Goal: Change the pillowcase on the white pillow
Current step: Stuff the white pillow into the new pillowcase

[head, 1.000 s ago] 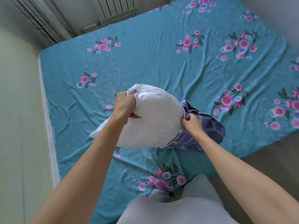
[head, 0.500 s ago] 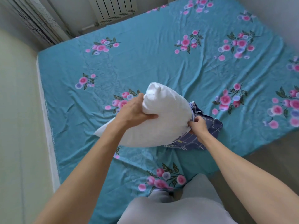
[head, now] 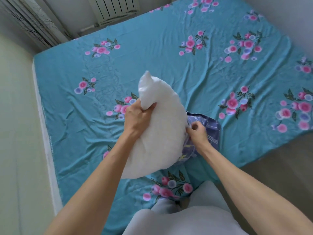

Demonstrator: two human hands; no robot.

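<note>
Stripping stage: left hand (head: 138, 116) clutching plump white pillow (head: 160, 129), right hand (head: 197, 131) pinching blue checked pillowcase (head: 210, 131); next, pull apart.

Floral teal bedsheet (head: 152, 65); radiator (head: 116, 9) beyond it.

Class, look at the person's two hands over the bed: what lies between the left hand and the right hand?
In the head view, the white pillow fills the stretch: the left hand grips its upper end, and the right hand pinches the blue checked pillowcase at its other side.
</note>
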